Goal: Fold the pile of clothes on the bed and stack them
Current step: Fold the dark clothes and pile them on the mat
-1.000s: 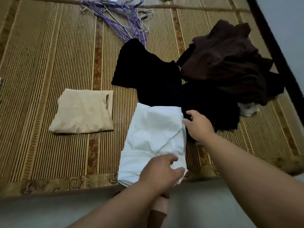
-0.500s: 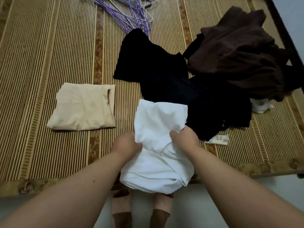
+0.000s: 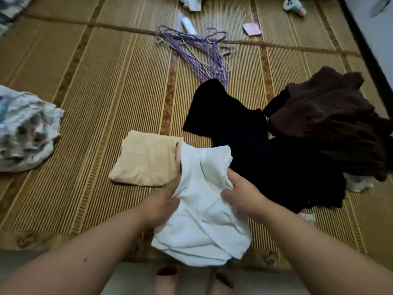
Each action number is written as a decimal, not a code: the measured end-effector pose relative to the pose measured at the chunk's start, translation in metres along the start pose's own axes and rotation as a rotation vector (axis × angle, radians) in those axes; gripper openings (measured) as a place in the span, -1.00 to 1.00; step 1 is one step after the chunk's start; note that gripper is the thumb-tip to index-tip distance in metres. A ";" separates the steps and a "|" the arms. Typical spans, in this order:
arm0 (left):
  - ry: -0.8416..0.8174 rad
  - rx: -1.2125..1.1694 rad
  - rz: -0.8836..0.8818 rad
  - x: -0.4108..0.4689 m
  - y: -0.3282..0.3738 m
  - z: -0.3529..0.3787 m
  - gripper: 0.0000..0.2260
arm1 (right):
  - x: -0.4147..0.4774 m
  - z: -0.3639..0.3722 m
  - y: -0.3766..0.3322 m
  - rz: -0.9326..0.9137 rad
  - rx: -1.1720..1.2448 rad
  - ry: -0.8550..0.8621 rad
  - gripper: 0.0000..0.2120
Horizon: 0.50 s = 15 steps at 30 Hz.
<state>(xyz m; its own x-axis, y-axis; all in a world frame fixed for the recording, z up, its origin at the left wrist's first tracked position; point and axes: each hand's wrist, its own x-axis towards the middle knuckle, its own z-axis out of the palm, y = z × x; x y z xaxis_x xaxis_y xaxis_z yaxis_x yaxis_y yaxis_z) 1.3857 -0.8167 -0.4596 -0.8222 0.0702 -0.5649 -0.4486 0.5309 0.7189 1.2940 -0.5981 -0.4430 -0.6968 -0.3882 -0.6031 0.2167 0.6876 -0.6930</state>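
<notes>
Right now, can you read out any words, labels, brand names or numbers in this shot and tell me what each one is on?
No text can be read.
Pink card on the mat: any print too blurred to read.
White tube by the purple hangers: no legible label.
White garment, held in both hands: no print visible.

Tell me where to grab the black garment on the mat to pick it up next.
Probably take the black garment by its far pointed corner near the purple hangers, coming from above. That end lies bare on the mat, while its right side is buried under the brown clothes.
</notes>
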 end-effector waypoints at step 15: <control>0.278 0.135 -0.329 0.008 -0.043 -0.132 -0.38 | 0.101 0.064 -0.064 0.061 -0.297 0.213 -0.40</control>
<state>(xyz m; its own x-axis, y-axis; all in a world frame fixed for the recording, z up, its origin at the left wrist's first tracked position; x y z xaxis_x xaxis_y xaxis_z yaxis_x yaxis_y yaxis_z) 1.3521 -0.9500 -0.4419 -0.7147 -0.3402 -0.6111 -0.6672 0.5938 0.4497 1.2529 -0.7207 -0.4849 -0.8222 -0.2263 -0.5223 0.0758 0.8659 -0.4945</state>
